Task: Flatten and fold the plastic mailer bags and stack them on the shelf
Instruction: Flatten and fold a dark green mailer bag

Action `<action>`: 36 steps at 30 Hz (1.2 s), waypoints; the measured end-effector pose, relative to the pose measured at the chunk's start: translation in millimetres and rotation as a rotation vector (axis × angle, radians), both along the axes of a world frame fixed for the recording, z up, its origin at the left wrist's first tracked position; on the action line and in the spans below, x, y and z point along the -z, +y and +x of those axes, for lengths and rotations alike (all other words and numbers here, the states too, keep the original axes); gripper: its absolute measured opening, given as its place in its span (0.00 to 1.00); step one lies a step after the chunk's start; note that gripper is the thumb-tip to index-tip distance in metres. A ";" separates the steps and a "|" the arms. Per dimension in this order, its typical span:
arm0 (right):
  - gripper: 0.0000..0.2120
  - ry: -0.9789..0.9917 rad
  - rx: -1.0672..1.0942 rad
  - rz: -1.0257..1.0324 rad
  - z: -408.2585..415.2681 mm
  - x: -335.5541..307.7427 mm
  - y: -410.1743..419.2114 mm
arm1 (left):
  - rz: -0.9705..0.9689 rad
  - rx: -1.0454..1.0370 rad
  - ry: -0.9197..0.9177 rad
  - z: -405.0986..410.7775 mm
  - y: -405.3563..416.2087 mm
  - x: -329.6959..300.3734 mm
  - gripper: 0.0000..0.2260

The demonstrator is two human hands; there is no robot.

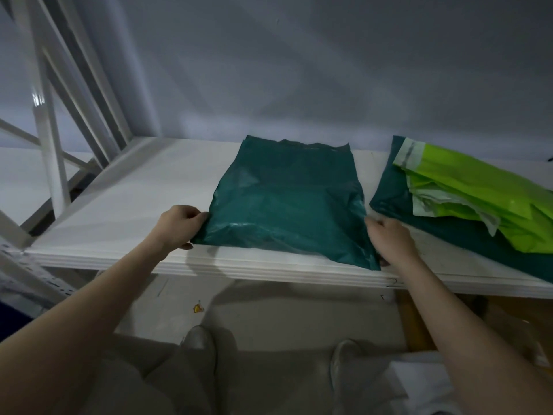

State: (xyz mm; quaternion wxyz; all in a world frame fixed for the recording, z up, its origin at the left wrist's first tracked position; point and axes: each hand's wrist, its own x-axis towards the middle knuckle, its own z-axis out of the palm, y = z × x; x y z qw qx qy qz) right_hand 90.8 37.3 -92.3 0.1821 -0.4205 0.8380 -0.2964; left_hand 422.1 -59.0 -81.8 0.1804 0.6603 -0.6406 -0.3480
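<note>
- Both hands pinch teal mailer (287, 202): left hand (179, 226), right hand (389, 241), at near corners.
- Risk: slick film slips off shelf (125, 205) edge; trapped air re-puffs.

— Both bare forearms reaching up and forward now, spread apart. Where's the left hand (179, 227)?

— At the near left corner of the dark green mailer bag (287, 202), fingers curled, pinching that edge.

— And the right hand (390, 242)?

— At the bag's near right corner, knuckles up, fingers closed on the edge.
</note>
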 end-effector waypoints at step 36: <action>0.18 0.130 -0.292 -0.069 -21.1 -32.1 -129.1 | -0.289 0.257 -0.243 -53.4 -117.8 0.7 0.19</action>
